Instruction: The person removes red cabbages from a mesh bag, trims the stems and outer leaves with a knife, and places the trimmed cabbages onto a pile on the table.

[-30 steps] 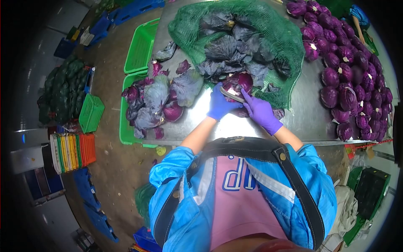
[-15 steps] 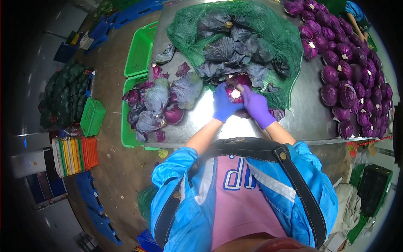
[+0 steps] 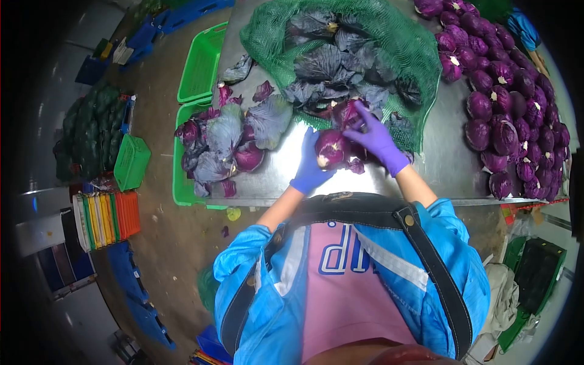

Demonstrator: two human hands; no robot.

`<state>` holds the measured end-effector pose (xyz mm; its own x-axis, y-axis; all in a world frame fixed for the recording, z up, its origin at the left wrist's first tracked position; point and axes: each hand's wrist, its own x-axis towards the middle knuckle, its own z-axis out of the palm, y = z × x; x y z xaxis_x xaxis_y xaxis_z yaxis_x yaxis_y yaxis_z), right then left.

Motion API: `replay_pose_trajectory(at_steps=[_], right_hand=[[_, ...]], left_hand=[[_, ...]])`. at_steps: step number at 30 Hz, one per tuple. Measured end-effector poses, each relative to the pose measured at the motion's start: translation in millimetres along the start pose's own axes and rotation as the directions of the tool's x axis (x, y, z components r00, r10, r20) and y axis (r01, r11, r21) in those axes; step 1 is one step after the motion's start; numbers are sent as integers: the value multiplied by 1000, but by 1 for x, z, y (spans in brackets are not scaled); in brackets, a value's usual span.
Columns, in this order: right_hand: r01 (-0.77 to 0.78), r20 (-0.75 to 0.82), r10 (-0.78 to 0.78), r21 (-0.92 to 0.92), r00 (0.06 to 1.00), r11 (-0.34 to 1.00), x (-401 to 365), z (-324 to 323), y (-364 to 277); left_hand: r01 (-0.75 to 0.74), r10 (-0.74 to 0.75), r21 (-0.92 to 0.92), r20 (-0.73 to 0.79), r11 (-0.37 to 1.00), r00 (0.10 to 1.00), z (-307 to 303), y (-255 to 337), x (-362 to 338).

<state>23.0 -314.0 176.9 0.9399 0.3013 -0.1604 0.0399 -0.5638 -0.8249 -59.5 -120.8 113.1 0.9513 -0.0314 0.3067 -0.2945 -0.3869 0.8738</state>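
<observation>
On the steel table my left hand [image 3: 311, 164], in a blue glove, cups the left side of a purple cabbage [image 3: 332, 148] whose pale stem end faces me. My right hand [image 3: 378, 141], in a purple glove, has its fingers curled on a loose purple leaf [image 3: 348, 114] just above that cabbage. Behind both hands lies an open green mesh bag [image 3: 413, 58] with dark cabbages [image 3: 319, 64] in their outer leaves. To the left, loose leaves [image 3: 267, 120] and another purple cabbage [image 3: 249, 157] form a pile.
Peeled purple cabbages [image 3: 504, 137] are heaped along the table's right side. Green crates [image 3: 181, 185] stand at its left edge. A co-worker's sleeve [image 3: 522, 27] shows at the upper right. Filled mesh sacks [image 3: 91, 137] and a green basket [image 3: 132, 163] are on the floor.
The cabbage has turned and come down and left with my left hand. My right hand has moved off it to the right, now with a leaf at its fingers.
</observation>
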Motion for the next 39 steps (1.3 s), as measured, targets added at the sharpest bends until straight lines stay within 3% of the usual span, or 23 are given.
replay_pose_trajectory(at_steps=[1,2,5,8,10,14,16,19,23,25,26,28,29,30,32,34,36,38,39], right_hand=[[167,83,-164,-23,983,986,2,21,13],[154,120,-140,-121,983,981,-2,19,3],[175,54,-169,-144,984,974,4,19,2],[199,112,-184,-147,977,969,6,9,-4],[191,268,-104,-326,958,926,3,-3,-20],[236,271,-143,-350,952,907,8,-4,-6],[137,203,-103,-160,974,977,10,-7,-1],[146,80,-128,-318,989,937,4,0,-9],[102,-3,-108,-300,994,948,16,7,3],[-41,-130,48,54,990,998,23,7,18],[-39,-130,45,52,990,998,29,6,34],[-59,-277,6,-181,961,982,40,2,81],[-257,-171,248,-29,954,966,48,-6,95],[-244,-176,235,-32,956,969,53,-11,89],[-43,-202,7,-177,979,983,39,-14,80],[-66,-232,22,-186,972,980,12,-11,20],[268,-339,-266,-41,903,963,-2,0,-6],[311,-165,-296,72,941,948,-2,15,-4],[194,-56,-190,67,980,979,-4,16,-6]], left_hand=[[-35,33,148,12,988,999,-6,11,3],[-36,35,150,9,988,999,-6,8,4],[-28,24,170,21,985,999,-4,1,7],[-63,63,195,7,979,998,-1,1,10],[-124,86,286,142,950,986,0,7,17],[-158,142,340,72,927,987,4,10,18],[-131,110,246,99,960,989,0,9,22],[-57,21,325,114,944,993,0,15,25],[-60,34,331,84,942,996,3,12,29],[-5,3,98,24,995,1000,0,5,31],[-6,4,98,22,995,1000,-3,1,29],[-18,20,-96,26,995,999,-14,-6,21],[133,-119,-183,90,974,989,-21,-1,15],[121,-108,-182,80,976,991,-20,-9,12],[162,-175,-463,16,871,985,-20,-29,-6],[190,-197,-372,20,908,980,-24,-24,0],[229,-240,-291,-1,929,971,-20,-25,2],[195,-209,-306,-13,932,978,-15,-23,2],[161,-177,-319,-23,934,984,-15,-21,4]])
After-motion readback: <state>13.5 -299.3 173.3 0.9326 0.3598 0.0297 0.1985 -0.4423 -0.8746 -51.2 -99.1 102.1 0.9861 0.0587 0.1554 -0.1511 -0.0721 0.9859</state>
